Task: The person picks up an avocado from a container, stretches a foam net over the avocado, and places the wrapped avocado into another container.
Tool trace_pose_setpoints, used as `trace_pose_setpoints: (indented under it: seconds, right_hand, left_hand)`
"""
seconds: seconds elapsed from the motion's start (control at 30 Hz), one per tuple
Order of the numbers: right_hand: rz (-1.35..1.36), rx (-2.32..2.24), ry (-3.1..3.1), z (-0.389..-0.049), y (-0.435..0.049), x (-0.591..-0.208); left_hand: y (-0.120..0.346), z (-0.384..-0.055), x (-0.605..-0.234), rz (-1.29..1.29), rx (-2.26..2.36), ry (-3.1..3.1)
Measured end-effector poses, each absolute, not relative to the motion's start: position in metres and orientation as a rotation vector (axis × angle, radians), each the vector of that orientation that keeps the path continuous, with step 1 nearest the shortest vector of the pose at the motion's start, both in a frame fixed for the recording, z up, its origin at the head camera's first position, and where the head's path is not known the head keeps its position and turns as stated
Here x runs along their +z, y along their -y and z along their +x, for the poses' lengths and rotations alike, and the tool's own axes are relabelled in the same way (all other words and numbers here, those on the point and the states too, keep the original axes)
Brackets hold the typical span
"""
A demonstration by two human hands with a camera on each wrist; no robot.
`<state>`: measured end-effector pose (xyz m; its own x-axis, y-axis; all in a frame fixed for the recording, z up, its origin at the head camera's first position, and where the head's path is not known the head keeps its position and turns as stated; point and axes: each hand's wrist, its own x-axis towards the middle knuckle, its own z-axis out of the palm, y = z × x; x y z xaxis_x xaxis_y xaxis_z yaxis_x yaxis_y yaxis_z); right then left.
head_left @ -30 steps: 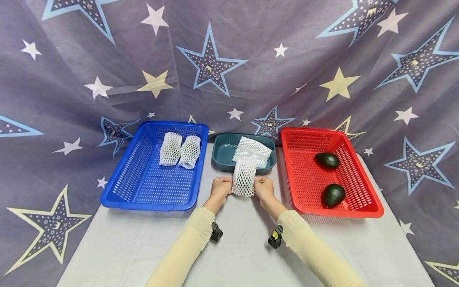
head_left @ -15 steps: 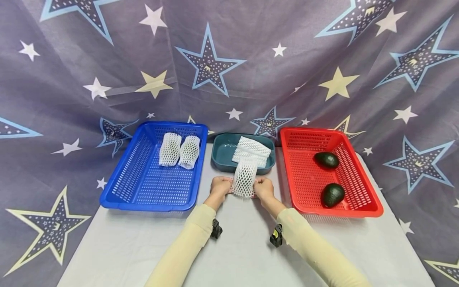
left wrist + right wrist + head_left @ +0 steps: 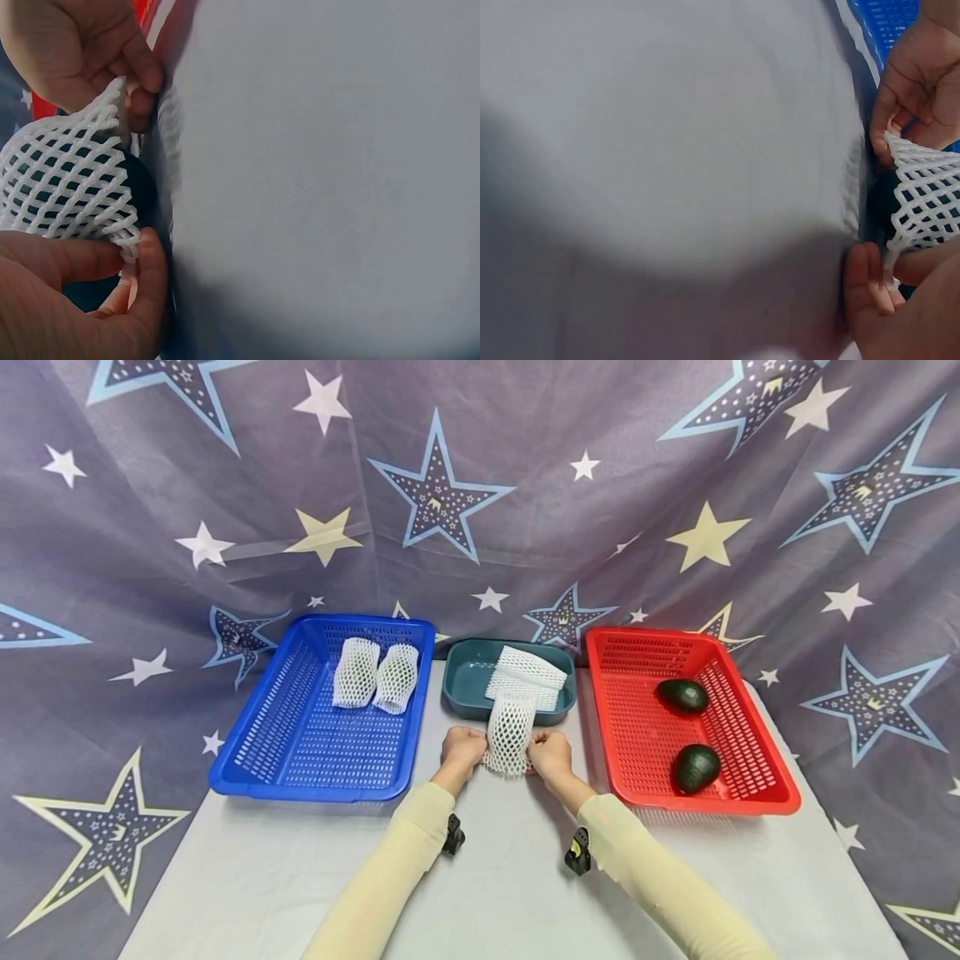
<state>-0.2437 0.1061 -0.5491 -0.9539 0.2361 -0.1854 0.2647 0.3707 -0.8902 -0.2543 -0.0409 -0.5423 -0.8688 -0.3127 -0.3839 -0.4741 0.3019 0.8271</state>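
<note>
Cloth (image 3: 495, 877) spreads white under everything we handle; a blue basket (image 3: 307, 794) stands left of the green tub (image 3: 467, 700), a red basket (image 3: 697, 805) right of it. Just in front of the tub, the left hand (image 3: 463, 748) and right hand (image 3: 551, 752) each pinch, thumb against fingers, one side of the near rim of a white foam net (image 3: 511, 735). That net lies between them, its far end reaching over the tub's near edge; we cannot tell whether fruit sits inside. We expect it to be light, soft and springy, not slippery, with thin strands that might tear under a hard tug. Opposite sides of the rim look the best hold to us, since squeezing the middle would probably flatten it. Right of the tub, the avocados (image 3: 697, 768) look smooth and far heavier, better cupped around the belly.
</note>
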Motion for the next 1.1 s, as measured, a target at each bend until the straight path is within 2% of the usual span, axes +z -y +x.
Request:
trace_pose_setpoints:
  seconds: [0.2,0.33,0.57,0.73,1.1]
  right_hand:
    - [0.455,-1.543,-2.735,-0.246,-0.106,-0.545]
    - [0.419,-1.641,-2.663,-0.247,-0.106,-0.543]
    - [0.224,-1.847,-2.382,-0.243,-0.111,-0.54]
    - [0.07,-1.831,-2.264,-0.241,-0.116,-0.54]
    - [-0.011,-1.936,-2.036,-0.236,-0.123,-0.534]
  left_hand:
    - [0.042,-0.256,-0.542,-0.696,1.551,-2.527]
    - [0.043,-0.254,-0.541,-0.635,1.578,-2.571]
    - [0.05,-0.252,-0.543,-0.361,1.882,-2.328]
    - [0.055,-0.248,-0.547,-0.217,1.904,-2.15]
    - [0.055,-0.245,-0.547,-0.204,1.868,-2.147]
